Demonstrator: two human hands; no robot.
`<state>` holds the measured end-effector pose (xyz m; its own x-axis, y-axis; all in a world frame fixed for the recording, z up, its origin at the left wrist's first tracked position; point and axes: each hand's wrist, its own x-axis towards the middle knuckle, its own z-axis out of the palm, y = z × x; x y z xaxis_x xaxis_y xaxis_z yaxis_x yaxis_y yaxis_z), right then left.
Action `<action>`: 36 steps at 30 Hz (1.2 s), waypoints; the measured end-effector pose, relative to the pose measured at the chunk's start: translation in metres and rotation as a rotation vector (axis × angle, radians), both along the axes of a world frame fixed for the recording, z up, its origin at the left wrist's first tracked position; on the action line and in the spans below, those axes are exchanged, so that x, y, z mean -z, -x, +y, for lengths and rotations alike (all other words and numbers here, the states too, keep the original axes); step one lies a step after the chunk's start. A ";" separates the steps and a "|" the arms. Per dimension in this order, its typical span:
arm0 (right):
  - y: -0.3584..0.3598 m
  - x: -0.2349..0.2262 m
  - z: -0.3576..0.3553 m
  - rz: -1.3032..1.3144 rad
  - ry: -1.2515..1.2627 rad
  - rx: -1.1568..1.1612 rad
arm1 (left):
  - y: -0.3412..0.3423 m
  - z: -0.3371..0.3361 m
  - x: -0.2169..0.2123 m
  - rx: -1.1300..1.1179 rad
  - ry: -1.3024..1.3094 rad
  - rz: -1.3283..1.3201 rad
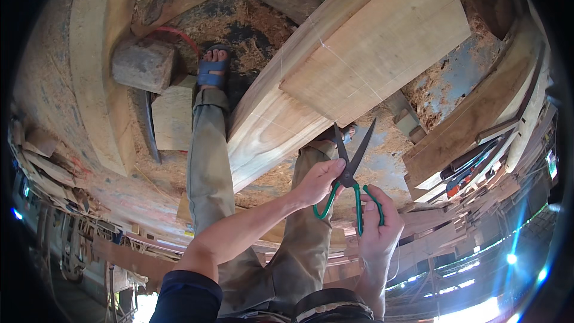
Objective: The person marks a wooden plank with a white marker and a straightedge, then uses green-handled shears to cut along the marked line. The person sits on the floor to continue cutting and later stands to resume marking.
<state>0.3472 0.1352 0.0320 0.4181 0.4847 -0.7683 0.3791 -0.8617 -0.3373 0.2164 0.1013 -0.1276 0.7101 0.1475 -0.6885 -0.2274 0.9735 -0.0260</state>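
Note:
A pair of scissors (348, 177) with dark blades and green looped handles is held up in front of me, blades apart and pointing away. My left hand (321, 183) closes on it beside the pivot, thumb against the metal. The fingers of my right hand (382, 220) are wrapped round the right-hand handle loop. A thin pale thread hangs beside my right wrist. Beyond the blades lies a large, thick wooden timber (263, 137). On it rests a flat, paler board (382, 48), crossed by thin light lines. Neither hand touches the wood.
Left of my legs stand a wooden mallet head or block (143, 64) and a squared wood block (173, 113). A long beam (98, 72) runs along the left. Wood shavings cover the floor. Planks (472, 107) and assorted tools (457, 182) lie at the right.

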 end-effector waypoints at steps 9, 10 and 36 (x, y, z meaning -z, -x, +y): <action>-0.004 0.000 -0.007 -0.011 0.006 -0.006 | -0.002 -0.001 0.000 -0.025 -0.006 -0.017; -0.005 0.001 -0.008 -0.012 -0.002 -0.015 | -0.002 -0.002 0.000 -0.022 0.001 -0.010; 0.025 0.019 0.008 -0.224 -0.463 0.079 | -0.017 0.053 -0.021 -0.177 0.311 0.025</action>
<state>0.3226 0.1436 0.0129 0.5971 0.7125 -0.3685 0.4253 -0.6707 -0.6077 0.2335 0.1546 -0.1065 0.6750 0.0471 -0.7364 -0.3960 0.8652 -0.3077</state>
